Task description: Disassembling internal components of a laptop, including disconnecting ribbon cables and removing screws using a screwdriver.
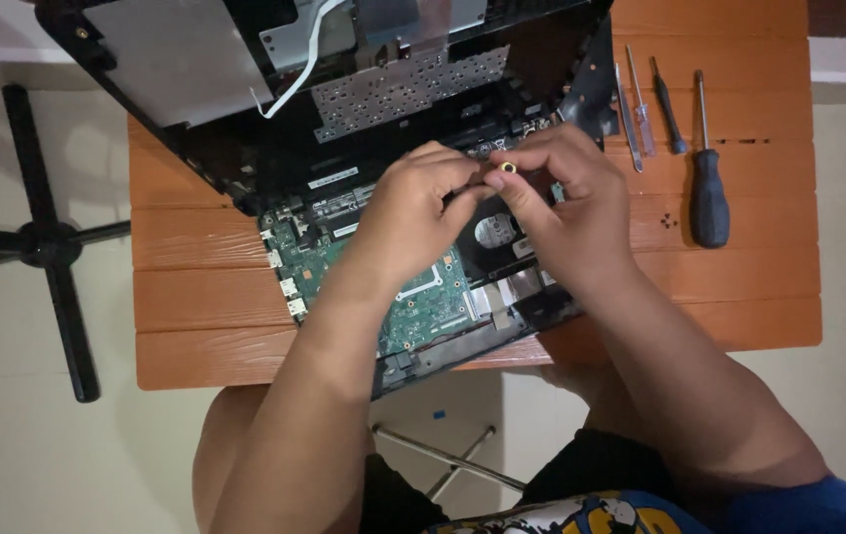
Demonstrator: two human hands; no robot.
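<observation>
Head view: both hands (497, 203) pinch what looks like a small brass ring (508, 168) over a green circuit board (423, 307).

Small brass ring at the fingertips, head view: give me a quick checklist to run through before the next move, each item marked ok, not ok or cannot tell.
1. Small brass ring is pinched in the grip of the right hand: ok.
2. Left hand is close by, its fingertips meeting the right hand's: ok.
3. Opened laptop lies flat on the orange table, green circuit board exposed: ok.
4. Black-handled screwdriver and the thinner tools lie on the table to the right, untouched: ok.
5. Where the ring seats on the board: cannot tell, the hands hide it.
6. Loose screws beside the screwdriver, all accounted for: cannot tell.
</observation>
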